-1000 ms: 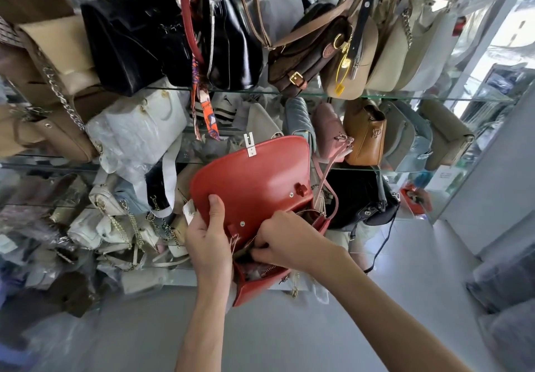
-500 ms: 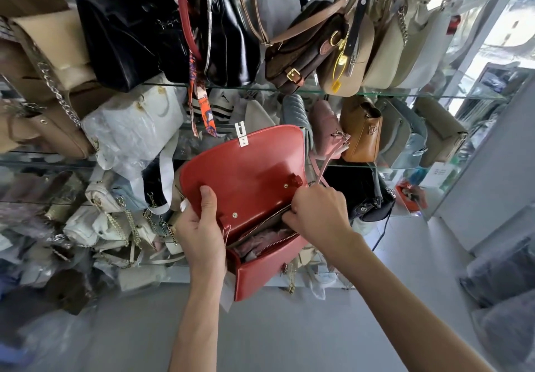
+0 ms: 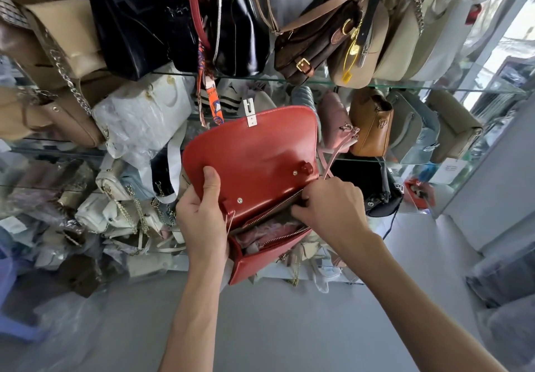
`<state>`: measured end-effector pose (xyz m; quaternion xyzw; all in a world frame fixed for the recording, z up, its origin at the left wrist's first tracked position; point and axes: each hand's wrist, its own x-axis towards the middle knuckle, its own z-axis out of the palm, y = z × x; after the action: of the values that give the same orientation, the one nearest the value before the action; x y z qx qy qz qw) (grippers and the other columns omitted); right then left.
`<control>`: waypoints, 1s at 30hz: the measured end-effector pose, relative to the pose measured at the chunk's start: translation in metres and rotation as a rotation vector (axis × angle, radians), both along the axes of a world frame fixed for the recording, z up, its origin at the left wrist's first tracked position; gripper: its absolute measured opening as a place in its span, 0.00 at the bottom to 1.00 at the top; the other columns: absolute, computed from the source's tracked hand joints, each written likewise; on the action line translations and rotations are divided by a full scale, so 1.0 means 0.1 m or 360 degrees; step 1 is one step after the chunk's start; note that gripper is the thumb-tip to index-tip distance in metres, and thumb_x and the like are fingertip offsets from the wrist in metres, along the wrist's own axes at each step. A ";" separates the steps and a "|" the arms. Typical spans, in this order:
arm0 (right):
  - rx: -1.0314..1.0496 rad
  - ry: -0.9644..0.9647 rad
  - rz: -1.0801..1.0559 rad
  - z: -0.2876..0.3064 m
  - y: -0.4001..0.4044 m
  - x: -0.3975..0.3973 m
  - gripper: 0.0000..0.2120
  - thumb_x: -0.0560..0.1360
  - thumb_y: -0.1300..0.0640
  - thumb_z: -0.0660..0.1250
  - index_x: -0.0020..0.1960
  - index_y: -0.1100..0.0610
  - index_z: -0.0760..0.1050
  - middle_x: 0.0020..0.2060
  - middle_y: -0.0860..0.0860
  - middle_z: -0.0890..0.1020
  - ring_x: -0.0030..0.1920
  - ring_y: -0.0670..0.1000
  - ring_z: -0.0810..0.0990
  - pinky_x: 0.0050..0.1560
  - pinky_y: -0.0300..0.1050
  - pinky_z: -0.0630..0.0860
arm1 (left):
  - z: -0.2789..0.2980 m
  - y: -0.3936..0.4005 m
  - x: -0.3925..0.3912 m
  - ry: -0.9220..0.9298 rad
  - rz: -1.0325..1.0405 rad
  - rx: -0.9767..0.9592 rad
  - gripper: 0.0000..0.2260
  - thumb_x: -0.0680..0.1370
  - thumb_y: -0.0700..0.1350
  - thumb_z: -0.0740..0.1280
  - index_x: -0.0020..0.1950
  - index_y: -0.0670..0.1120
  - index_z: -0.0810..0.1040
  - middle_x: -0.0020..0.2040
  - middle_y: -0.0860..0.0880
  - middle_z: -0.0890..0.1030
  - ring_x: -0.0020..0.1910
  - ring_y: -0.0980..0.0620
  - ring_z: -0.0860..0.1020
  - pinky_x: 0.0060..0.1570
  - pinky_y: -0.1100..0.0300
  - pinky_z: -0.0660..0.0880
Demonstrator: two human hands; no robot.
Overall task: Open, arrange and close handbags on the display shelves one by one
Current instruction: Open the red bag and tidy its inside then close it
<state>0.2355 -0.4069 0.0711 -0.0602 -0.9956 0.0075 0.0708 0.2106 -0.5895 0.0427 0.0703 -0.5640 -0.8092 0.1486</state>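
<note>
I see my left hand (image 3: 202,221) curled round the left end of the glossy red leather flap handbag (image 3: 254,166), thumb flat on its raised flap, while my right hand (image 3: 330,206) pinches at the right end of its zip opening. A second ago that hand was deep inside the pocket; since then it has slid right. The bag hangs between both hands, before the glass display shelves (image 3: 434,88)

You have one head-worn wide-angle view, looking forward and down, close over your hands (image 3: 202,221) and the red handbag (image 3: 254,151), glass shelves (image 3: 434,86) just behind.
</note>
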 end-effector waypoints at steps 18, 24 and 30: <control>0.0117 0.0054 0.0806 0.16 -0.23 0.18 0.22 0.80 0.51 0.52 0.28 0.54 0.63 0.23 0.48 0.67 0.32 0.52 0.68 0.53 0.48 0.64 | 0.21 -0.28 -0.43 -0.0353 -0.0073 0.0468 0.20 0.76 0.56 0.75 0.63 0.46 0.83 0.56 0.47 0.87 0.56 0.43 0.86 0.56 0.39 0.82; -0.0049 -0.0060 0.0740 0.08 -0.22 0.19 0.23 0.83 0.49 0.50 0.30 0.53 0.65 0.28 0.48 0.74 0.45 0.52 0.72 0.67 0.45 0.61 | 0.25 -0.27 -0.37 -0.0299 0.0010 0.0339 0.15 0.78 0.55 0.73 0.58 0.45 0.84 0.50 0.50 0.88 0.51 0.47 0.87 0.47 0.50 0.85; -0.0290 -0.0322 0.0111 -0.14 -0.27 0.10 0.22 0.83 0.51 0.52 0.31 0.52 0.66 0.39 0.47 0.73 0.59 0.54 0.65 0.66 0.58 0.58 | 0.19 -0.04 -0.13 -0.0052 0.0113 -0.0007 0.14 0.80 0.57 0.69 0.57 0.49 0.86 0.49 0.54 0.88 0.49 0.54 0.86 0.56 0.51 0.82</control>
<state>0.2452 -0.4341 0.0573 -0.0322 -0.9944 0.0940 -0.0360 0.1978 -0.5937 0.0613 0.1031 -0.5653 -0.8010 0.1682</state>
